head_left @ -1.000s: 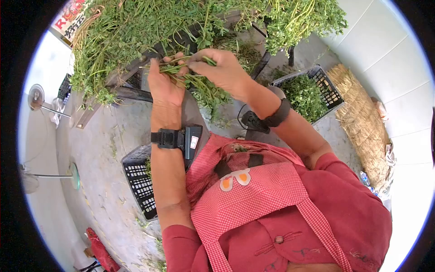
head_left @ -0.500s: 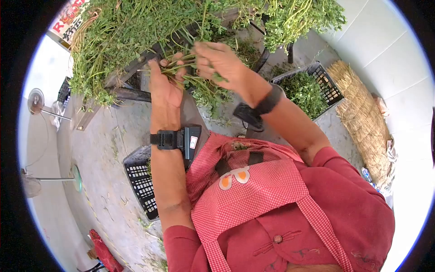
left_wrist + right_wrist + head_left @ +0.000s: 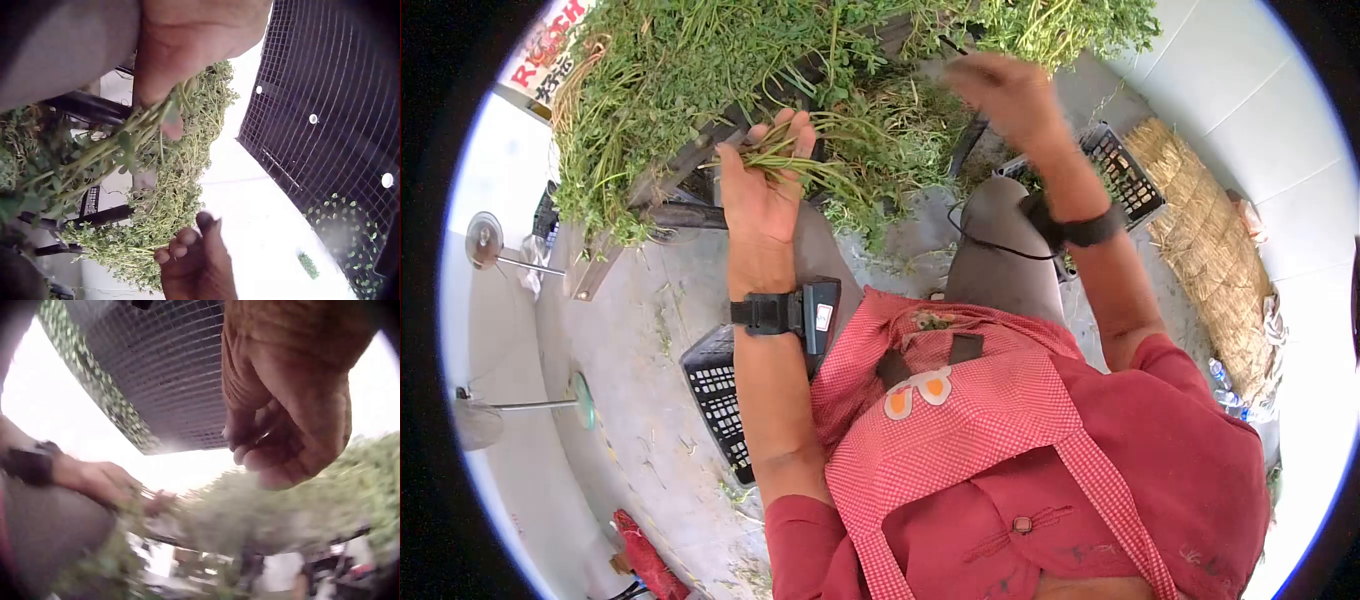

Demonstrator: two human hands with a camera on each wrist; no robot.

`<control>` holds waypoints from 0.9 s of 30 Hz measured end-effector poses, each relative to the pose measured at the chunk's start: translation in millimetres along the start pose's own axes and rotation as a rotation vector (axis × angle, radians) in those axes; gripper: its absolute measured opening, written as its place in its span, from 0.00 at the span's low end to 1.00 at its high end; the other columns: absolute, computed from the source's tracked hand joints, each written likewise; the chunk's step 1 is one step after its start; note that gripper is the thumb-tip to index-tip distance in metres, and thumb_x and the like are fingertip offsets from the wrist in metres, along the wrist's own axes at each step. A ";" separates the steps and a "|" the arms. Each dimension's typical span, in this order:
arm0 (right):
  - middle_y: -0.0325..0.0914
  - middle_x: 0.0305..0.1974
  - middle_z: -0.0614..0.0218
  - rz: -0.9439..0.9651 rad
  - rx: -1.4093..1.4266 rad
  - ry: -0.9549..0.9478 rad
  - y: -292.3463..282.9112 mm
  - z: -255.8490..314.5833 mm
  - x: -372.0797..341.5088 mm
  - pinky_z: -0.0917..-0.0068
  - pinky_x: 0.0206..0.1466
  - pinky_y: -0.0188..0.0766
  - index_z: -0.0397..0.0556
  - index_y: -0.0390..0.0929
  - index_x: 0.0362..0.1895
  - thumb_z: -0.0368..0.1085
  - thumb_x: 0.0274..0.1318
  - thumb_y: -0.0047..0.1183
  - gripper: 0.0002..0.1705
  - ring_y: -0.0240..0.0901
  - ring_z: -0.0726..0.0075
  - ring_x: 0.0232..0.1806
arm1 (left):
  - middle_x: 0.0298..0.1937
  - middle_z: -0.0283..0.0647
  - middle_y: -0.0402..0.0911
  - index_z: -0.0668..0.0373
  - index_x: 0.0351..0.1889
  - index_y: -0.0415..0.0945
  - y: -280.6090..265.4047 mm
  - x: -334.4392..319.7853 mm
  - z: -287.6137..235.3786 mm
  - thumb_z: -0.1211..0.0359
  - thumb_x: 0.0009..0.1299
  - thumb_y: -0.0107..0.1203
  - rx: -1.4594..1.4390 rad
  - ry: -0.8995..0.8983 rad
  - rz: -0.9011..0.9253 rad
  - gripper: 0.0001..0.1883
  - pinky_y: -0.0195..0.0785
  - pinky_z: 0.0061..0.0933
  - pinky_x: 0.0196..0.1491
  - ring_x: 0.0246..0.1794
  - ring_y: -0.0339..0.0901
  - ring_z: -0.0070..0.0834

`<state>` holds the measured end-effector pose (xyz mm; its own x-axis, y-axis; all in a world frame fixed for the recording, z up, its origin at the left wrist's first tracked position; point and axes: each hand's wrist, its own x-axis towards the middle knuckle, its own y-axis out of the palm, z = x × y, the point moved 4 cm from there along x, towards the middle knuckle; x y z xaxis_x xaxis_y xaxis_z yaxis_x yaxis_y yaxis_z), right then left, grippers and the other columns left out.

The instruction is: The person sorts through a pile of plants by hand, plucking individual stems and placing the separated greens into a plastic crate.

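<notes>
My left hand (image 3: 762, 205), palm turned up, holds a small bunch of leafy green stems (image 3: 830, 175) across its fingers. In the left wrist view the stems (image 3: 94, 153) run out from beneath the thumb side, leaves trailing. My right hand (image 3: 1012, 105) is apart from the bunch, off to the right by the edge of the heap, and blurred. Its fingers are loosely bent in the right wrist view, with nothing visible in that hand (image 3: 294, 406). Beyond both hands a big heap of the same greens (image 3: 690, 80) covers a dark-framed table.
A black crate (image 3: 1125, 175) holding greens stands on the right, beside a straw roll (image 3: 1200, 260). Another black crate (image 3: 718, 400) is at the lower left. Loose greens lie on the floor (image 3: 650, 420). A dark table bar (image 3: 685, 215) runs near the left hand.
My right hand has left the bunch in the left hand and swung to the right. The left hand has stayed nearly in place, still holding the stems.
</notes>
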<state>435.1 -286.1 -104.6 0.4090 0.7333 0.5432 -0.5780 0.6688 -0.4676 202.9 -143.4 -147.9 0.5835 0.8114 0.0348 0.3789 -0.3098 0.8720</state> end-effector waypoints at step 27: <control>0.73 0.19 0.74 0.267 0.402 0.006 87.0 41.3 -4.4 0.85 0.22 0.62 0.43 0.78 0.26 0.43 0.55 0.51 0.15 0.65 0.85 0.20 | 0.52 0.60 0.68 0.67 0.37 0.66 -17.1 -2.5 -14.5 0.47 0.72 0.20 0.078 0.069 -0.094 0.32 0.68 0.51 0.51 0.50 0.69 0.51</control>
<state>353.9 -236.2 -118.9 0.2125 0.8741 0.4367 -0.8899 0.3578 -0.2831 184.5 -132.9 -155.8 0.4933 0.8698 -0.0099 0.4856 -0.2659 0.8327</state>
